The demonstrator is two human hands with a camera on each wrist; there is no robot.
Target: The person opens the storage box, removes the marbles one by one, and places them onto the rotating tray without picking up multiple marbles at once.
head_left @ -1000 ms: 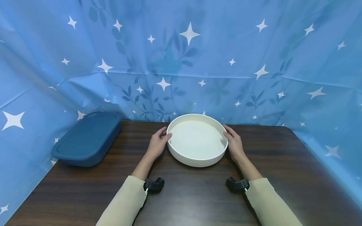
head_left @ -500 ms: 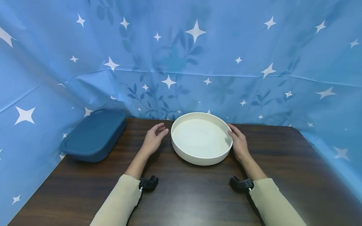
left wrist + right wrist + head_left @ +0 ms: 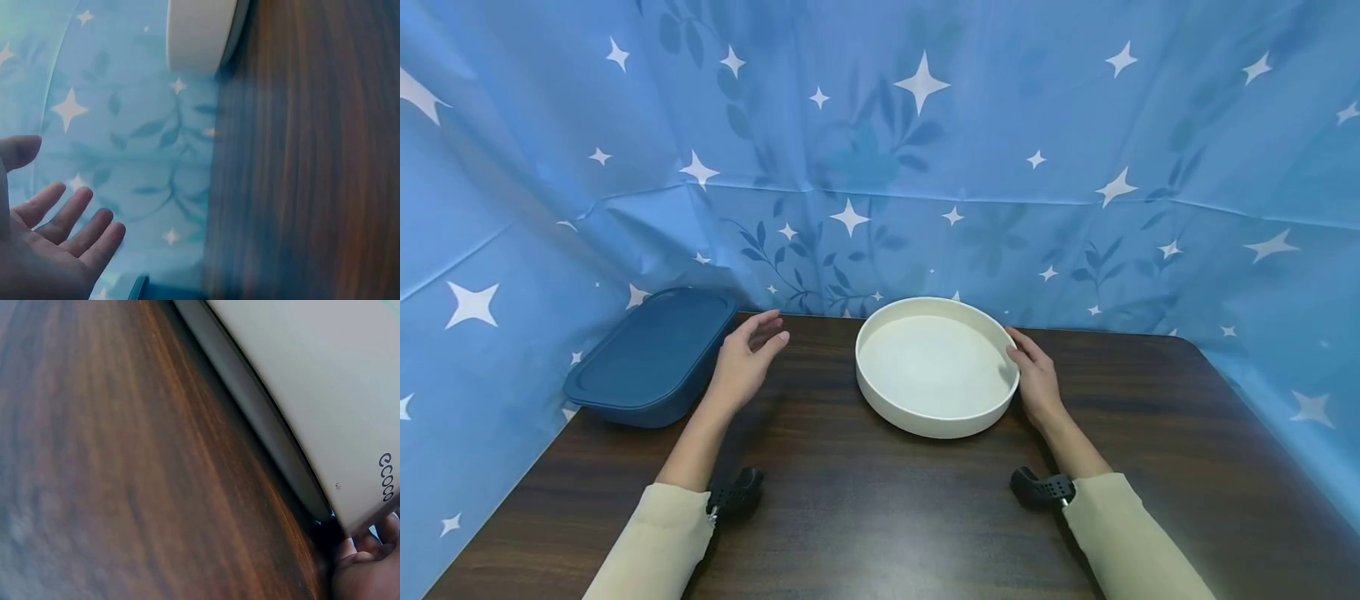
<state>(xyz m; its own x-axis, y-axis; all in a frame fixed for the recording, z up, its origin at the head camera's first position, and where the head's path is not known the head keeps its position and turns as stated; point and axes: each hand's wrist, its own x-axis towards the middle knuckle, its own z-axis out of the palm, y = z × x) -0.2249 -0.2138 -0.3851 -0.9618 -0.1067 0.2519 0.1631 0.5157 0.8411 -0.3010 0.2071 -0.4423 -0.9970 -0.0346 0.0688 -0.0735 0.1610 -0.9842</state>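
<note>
A round, cream-white tray [image 3: 936, 358] with a raised rim rests on the dark wooden table, near its back edge. My right hand [image 3: 1036, 379] holds its right side, thumb over the rim and fingers along the outer wall. In the right wrist view, the tray's pale side [image 3: 325, 406] bears "ecoco" lettering, and part of my right hand [image 3: 369, 569] shows at its lower end. Off to the tray's left, my left hand [image 3: 745, 358] hovers with loosely bent fingers and holds nothing. It is nearest to the blue lidded box [image 3: 655, 354]; in the left wrist view its palm [image 3: 56, 256] faces the tray.
The brown wood-grain table [image 3: 910, 517] carries the tray and the box. Behind it hangs a blue curtain [image 3: 970, 150] with white stars and leaf prints, which also runs down the left and right sides. Black wrist mounts [image 3: 1041, 487] sit at both cuffs.
My left hand has let go of the tray's left rim and moved left toward the blue box. The right hand stays on the tray. The head view has shifted slightly.
</note>
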